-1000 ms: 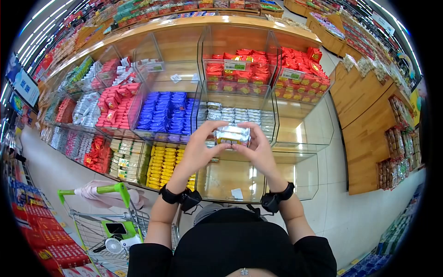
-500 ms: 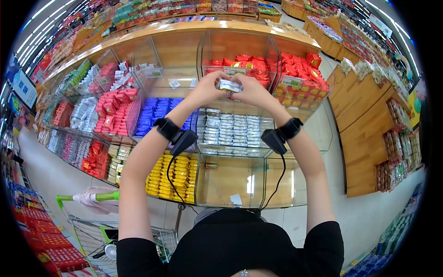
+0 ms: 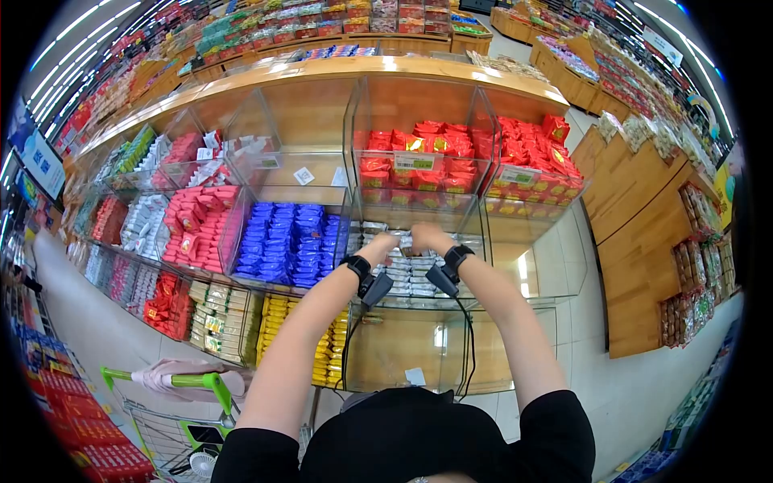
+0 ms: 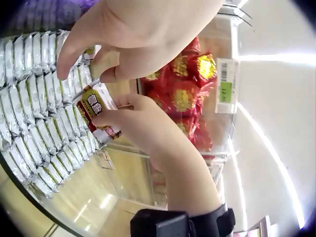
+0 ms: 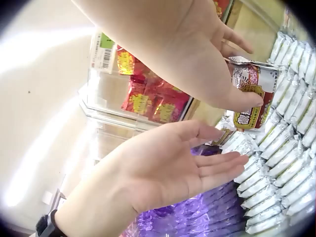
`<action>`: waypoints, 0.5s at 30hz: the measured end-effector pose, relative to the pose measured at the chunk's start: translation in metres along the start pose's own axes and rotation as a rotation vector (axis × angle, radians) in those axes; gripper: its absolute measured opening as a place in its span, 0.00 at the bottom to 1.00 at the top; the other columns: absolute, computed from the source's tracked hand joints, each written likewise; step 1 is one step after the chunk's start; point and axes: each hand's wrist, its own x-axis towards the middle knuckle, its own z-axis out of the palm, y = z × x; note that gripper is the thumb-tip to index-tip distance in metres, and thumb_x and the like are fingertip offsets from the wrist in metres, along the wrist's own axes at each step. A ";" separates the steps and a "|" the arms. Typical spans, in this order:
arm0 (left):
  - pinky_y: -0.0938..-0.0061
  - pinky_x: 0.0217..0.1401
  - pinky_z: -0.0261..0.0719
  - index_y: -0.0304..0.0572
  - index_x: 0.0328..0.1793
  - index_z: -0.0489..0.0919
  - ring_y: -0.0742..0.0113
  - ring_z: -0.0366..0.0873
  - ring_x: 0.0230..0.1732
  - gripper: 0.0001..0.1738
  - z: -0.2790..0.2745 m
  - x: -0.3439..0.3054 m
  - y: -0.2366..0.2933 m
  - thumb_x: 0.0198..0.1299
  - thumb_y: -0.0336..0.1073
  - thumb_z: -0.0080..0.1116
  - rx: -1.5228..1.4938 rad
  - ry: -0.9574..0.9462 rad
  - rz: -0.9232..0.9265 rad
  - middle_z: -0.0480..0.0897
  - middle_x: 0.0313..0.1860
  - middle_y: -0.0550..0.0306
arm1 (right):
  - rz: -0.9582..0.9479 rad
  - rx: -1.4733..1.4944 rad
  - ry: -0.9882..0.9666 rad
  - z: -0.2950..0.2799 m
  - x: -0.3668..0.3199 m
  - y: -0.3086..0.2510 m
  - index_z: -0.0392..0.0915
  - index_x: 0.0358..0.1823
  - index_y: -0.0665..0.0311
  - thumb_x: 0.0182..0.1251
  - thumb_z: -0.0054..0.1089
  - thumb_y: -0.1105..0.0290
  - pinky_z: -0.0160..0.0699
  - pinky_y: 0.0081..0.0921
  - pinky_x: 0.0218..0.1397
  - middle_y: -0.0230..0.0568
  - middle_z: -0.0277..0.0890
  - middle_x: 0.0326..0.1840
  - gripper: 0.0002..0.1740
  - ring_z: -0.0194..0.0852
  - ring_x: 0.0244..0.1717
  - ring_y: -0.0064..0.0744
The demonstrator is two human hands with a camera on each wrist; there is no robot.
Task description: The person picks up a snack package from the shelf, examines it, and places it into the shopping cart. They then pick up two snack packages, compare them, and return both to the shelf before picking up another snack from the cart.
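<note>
My right hand (image 3: 431, 237) reaches down into the compartment of silver packets (image 3: 415, 274). Between its thumb and fingers it pinches a silver snack packet (image 5: 254, 81) with a dark red and yellow label, which shows tilted at the edge of the rows in the left wrist view. Beside it, my left hand (image 3: 380, 248) hovers over the same compartment. Its fingers (image 5: 222, 168) are extended and hold nothing, with the thumb close to another silver packet (image 5: 223, 137). In the head view the pinched packet is hidden by the hands.
Clear dividers separate blue packets (image 3: 282, 241) on the left from the silver ones. Red packets (image 3: 423, 153) sit in bins behind a price label (image 3: 413, 162). Yellow packets (image 3: 330, 354) lie nearer my body. A cart (image 3: 173, 419) with a green handle stands at the lower left.
Both hands held a silver packet, first close to my body, then farther out and raised. They have since come down into the silver-packet compartment, and my left hand has let go.
</note>
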 end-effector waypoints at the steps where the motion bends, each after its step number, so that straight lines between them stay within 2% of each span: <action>1: 0.60 0.28 0.78 0.27 0.47 0.68 0.48 0.77 0.33 0.21 -0.002 0.002 -0.007 0.50 0.35 0.51 -0.087 -0.004 0.012 0.71 0.46 0.38 | -0.007 -0.014 -0.023 0.010 0.007 0.007 0.79 0.28 0.67 0.31 0.63 0.69 0.75 0.36 0.40 0.53 0.76 0.33 0.17 0.76 0.38 0.48; 2: 0.60 0.29 0.78 0.28 0.49 0.67 0.46 0.76 0.34 0.22 0.001 0.011 -0.010 0.49 0.34 0.52 -0.117 0.054 -0.125 0.69 0.51 0.39 | -0.011 -0.002 -0.015 0.017 0.008 0.012 0.79 0.29 0.67 0.32 0.63 0.68 0.75 0.36 0.40 0.52 0.76 0.33 0.17 0.76 0.37 0.48; 3: 0.59 0.33 0.78 0.29 0.52 0.65 0.46 0.75 0.37 0.25 -0.001 0.023 -0.014 0.47 0.34 0.54 -0.123 0.033 -0.170 0.67 0.54 0.42 | -0.014 0.009 -0.007 0.021 0.008 0.015 0.78 0.29 0.67 0.33 0.62 0.67 0.75 0.36 0.40 0.52 0.76 0.33 0.17 0.75 0.37 0.48; 6: 0.57 0.38 0.77 0.30 0.52 0.64 0.47 0.72 0.43 0.25 -0.013 0.029 -0.036 0.48 0.34 0.54 -0.242 0.038 -0.165 0.63 0.57 0.44 | -0.019 0.041 -0.037 0.032 0.011 0.023 0.78 0.29 0.68 0.34 0.62 0.66 0.74 0.36 0.39 0.52 0.76 0.32 0.17 0.76 0.36 0.48; 8: 0.57 0.41 0.75 0.33 0.52 0.65 0.51 0.68 0.47 0.24 -0.023 0.035 -0.050 0.48 0.34 0.53 -0.418 -0.070 -0.061 0.61 0.58 0.46 | -0.009 0.041 -0.040 0.040 0.015 0.026 0.78 0.29 0.67 0.34 0.62 0.65 0.74 0.35 0.39 0.50 0.77 0.32 0.18 0.76 0.36 0.47; 9: 0.57 0.41 0.75 0.33 0.52 0.65 0.51 0.68 0.47 0.24 -0.021 0.053 -0.060 0.48 0.34 0.53 -0.418 -0.072 -0.062 0.61 0.58 0.46 | -0.007 0.041 -0.041 0.042 0.017 0.026 0.78 0.29 0.67 0.34 0.62 0.65 0.74 0.35 0.39 0.50 0.77 0.32 0.18 0.76 0.36 0.47; 10: 0.57 0.39 0.75 0.34 0.51 0.65 0.52 0.66 0.47 0.22 -0.018 0.082 -0.075 0.49 0.34 0.52 -0.447 0.010 -0.089 0.62 0.57 0.46 | -0.003 0.043 -0.097 0.045 0.020 0.027 0.78 0.30 0.67 0.34 0.62 0.64 0.74 0.35 0.40 0.50 0.77 0.33 0.18 0.75 0.37 0.46; 11: 0.58 0.38 0.76 0.35 0.51 0.66 0.53 0.65 0.48 0.21 -0.014 0.082 -0.071 0.49 0.34 0.51 -0.475 0.092 -0.116 0.63 0.56 0.47 | -0.001 0.046 -0.154 0.046 0.021 0.025 0.78 0.31 0.67 0.34 0.63 0.64 0.74 0.35 0.40 0.50 0.76 0.35 0.19 0.75 0.38 0.46; 13: 0.60 0.36 0.76 0.36 0.48 0.67 0.53 0.65 0.46 0.18 -0.001 0.080 -0.067 0.50 0.34 0.50 -0.403 0.105 -0.081 0.64 0.52 0.48 | -0.018 0.059 -0.187 0.048 0.025 0.022 0.77 0.32 0.67 0.34 0.63 0.61 0.74 0.35 0.42 0.51 0.76 0.37 0.21 0.75 0.40 0.46; 15: 0.60 0.33 0.75 0.38 0.45 0.67 0.53 0.65 0.45 0.16 0.005 0.058 -0.047 0.50 0.34 0.49 -0.525 0.104 -0.135 0.66 0.48 0.48 | -0.025 0.051 -0.156 0.045 0.019 0.014 0.78 0.32 0.67 0.35 0.63 0.59 0.74 0.35 0.43 0.52 0.75 0.39 0.22 0.75 0.40 0.46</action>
